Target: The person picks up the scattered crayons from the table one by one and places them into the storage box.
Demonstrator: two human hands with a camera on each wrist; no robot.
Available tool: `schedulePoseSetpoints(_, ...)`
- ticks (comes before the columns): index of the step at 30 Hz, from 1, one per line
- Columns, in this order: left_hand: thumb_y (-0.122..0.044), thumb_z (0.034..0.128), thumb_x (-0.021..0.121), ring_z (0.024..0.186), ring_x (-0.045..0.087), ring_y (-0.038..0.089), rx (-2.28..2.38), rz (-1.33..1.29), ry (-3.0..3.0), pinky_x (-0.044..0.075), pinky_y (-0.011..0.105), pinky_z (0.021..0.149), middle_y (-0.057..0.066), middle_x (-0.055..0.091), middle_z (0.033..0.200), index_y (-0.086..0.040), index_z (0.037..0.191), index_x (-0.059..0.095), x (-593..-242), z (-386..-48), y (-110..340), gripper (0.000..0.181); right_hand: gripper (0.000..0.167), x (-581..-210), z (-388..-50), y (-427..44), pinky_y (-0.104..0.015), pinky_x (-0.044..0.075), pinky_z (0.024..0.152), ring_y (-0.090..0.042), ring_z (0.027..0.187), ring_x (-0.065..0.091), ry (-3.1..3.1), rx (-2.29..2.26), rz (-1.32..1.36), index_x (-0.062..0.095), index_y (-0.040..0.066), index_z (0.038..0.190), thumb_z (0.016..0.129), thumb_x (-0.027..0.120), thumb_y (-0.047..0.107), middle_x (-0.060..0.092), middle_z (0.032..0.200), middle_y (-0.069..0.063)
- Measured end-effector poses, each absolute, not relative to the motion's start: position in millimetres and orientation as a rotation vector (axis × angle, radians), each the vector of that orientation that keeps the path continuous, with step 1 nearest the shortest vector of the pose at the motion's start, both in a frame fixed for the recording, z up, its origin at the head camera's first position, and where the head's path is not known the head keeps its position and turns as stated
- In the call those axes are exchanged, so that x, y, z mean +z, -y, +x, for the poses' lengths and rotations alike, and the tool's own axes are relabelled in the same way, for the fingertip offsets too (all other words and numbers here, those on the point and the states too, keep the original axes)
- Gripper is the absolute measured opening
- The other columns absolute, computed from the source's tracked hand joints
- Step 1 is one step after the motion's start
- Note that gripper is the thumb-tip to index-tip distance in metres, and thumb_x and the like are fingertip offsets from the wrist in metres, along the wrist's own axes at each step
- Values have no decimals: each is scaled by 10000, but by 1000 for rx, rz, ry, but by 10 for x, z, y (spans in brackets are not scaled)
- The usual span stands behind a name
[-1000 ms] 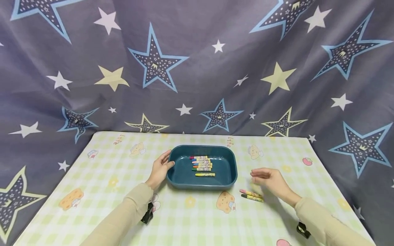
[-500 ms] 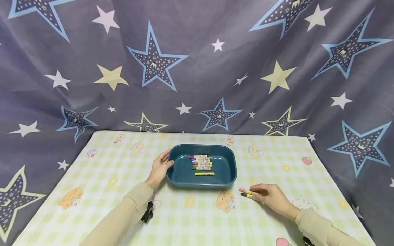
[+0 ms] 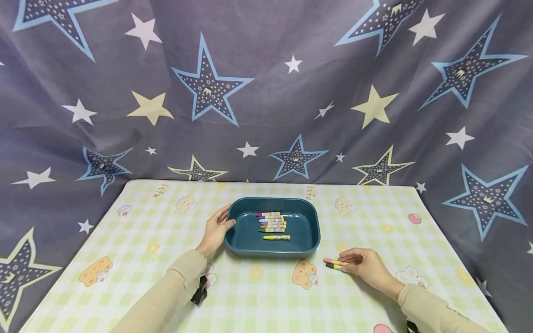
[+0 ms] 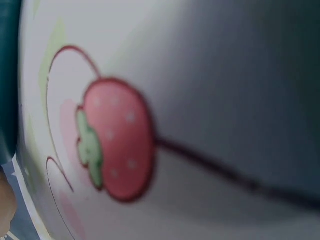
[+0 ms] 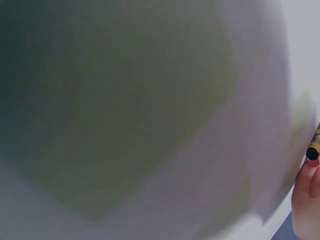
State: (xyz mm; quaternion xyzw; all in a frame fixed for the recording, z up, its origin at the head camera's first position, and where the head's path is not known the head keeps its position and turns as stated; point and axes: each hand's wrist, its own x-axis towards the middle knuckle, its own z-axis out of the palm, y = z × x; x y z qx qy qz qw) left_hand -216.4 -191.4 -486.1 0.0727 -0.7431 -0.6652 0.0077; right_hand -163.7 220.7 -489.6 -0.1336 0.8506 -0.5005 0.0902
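Observation:
My left hand [image 3: 215, 232] holds the left end of a dark teal rectangular tray [image 3: 272, 254], thumb at the rim and fingers along the outer wall. Inside the tray several crayons [image 3: 272, 223] lie side by side, with a yellow crayon [image 3: 276, 237] apart in front of them. To the right of the tray, my right hand [image 3: 368, 269] pinches the right ends of a pink crayon [image 3: 331, 261] and a black crayon [image 3: 333, 267] at the tabletop. Its fingers hide those ends. The right wrist view catches only a black crayon end [image 5: 312, 153] by the fingertips.
A green-and-white checked tablecloth [image 3: 166, 296] with cartoon prints covers the table. Behind it hangs a dark curtain [image 3: 266, 101] with stars. The left wrist view shows mostly a printed strawberry [image 4: 119, 140] and the tray's edge [image 4: 7, 80].
My right hand has come down from above the table onto the pink and black crayons and now pinches them. The left hand and the tray have stayed put.

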Motion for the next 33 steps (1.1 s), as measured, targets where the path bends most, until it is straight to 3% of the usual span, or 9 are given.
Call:
schedulePoseSetpoints(6, -57, 880, 533, 1322, 366, 259, -2082, 193, 2322, 335, 367, 1088, 136, 382, 1429, -85, 1408, 353, -4831, -2170, 1912, 559, 305, -4882, -1670, -2202, -205, 557, 642, -108, 732, 654, -2439, -1598, -379, 630, -119, 978, 707, 725, -15, 672, 892, -238)
schedulePoseSetpoints(15, -69, 869, 540, 1305, 382, 296, -2054, 150, 2317, 362, 383, 1067, 180, 396, 1409, -52, 1399, 364, -4841, -2134, 1918, 558, 305, -4885, -1670, -2175, -215, 553, 601, -142, 731, 667, -2438, -1589, -310, 634, -117, 977, 714, 727, 7, 679, 883, -225)
schedulePoseSetpoints(33, -55, 883, 535, 1317, 370, 271, -2102, 184, 2310, 335, 381, 1086, 143, 389, 1422, -83, 1410, 349, -4865, -2151, 1918, 560, 269, -4482, -1805, -2194, -172, 545, 721, -37, 769, 669, -2620, -1606, -438, 651, -92, 995, 756, 697, 21, 678, 943, -220)
